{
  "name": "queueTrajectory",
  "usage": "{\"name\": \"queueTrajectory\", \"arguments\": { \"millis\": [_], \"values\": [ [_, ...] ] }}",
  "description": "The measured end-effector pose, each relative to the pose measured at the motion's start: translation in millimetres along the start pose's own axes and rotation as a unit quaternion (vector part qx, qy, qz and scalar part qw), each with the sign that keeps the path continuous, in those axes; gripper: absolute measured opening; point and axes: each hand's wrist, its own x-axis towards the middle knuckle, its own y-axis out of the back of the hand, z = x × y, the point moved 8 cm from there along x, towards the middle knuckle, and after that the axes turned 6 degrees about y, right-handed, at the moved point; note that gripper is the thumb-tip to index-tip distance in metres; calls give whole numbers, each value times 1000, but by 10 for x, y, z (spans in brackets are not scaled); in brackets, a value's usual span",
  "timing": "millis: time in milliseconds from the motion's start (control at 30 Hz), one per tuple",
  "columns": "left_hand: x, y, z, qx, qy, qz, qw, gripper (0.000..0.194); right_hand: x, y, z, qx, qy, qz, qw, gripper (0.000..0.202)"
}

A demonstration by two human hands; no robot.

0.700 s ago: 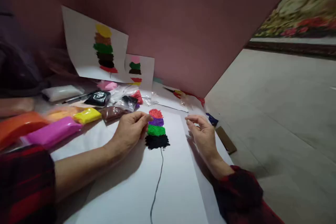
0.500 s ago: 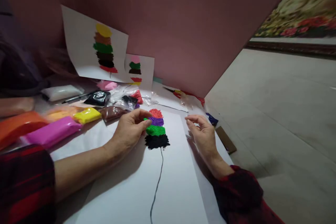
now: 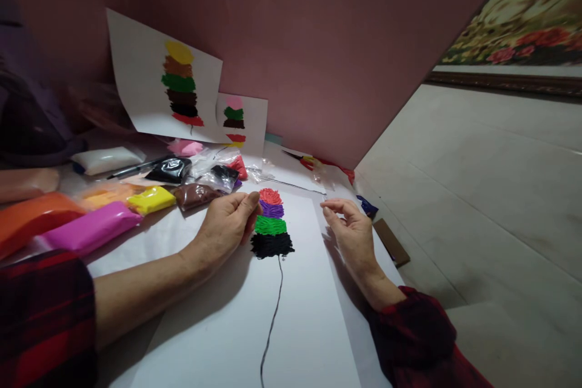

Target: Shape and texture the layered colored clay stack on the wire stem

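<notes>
red, purple, green and black ridged clay stack [image 3: 271, 224] is lying on white paper [image 3: 309, 315]; left hand [image 3: 222, 224] is pinching shut at its left, right hand [image 3: 354, 239] is curling at its right, contents i cannot tell; fine fingerwork seems underway, needing lightness.

The left hand [image 3: 227, 221] hovers just beside the stacked red, purple, green and black textured clay bands [image 3: 271, 223] on the large white paper sheet [image 3: 300, 315]; over on the right, the right hand [image 3: 350, 230] curls, thumb near fingertips, by the sheet's edge. Bright plastic-wrapped clay packets [image 3: 91, 227] lie at left.
</notes>
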Motion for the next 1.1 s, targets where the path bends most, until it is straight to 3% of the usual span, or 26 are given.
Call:
{"name": "queueTrajectory", "arguments": {
  "millis": [133,267,533,633,767,867,1100],
  "values": [
    [-24,-20,17,14,-3,-13,1000,50,1,25,-7,1,0,13,1000,15],
    [-21,-4,-14,4,14,-4,1000,48,7,102,20,4,-5,53,999,17],
    [56,-4,-85,-62,9,3,998,10,88,299,212,-32,-40,105,993,25],
    [75,-10,-106,-91,8,0,996,12,128,367,286,-39,-38,117,992,25],
    [71,-11,-83,-78,4,-2,997,9,159,388,338,-93,-35,99,990,23],
    [37,-31,-61,-47,20,-11,999,19,161,372,346,-169,-50,69,982,22],
    [-22,-36,-26,-23,42,-5,999,33,154,311,352,-341,-72,-1,937,19]
  ]
}}
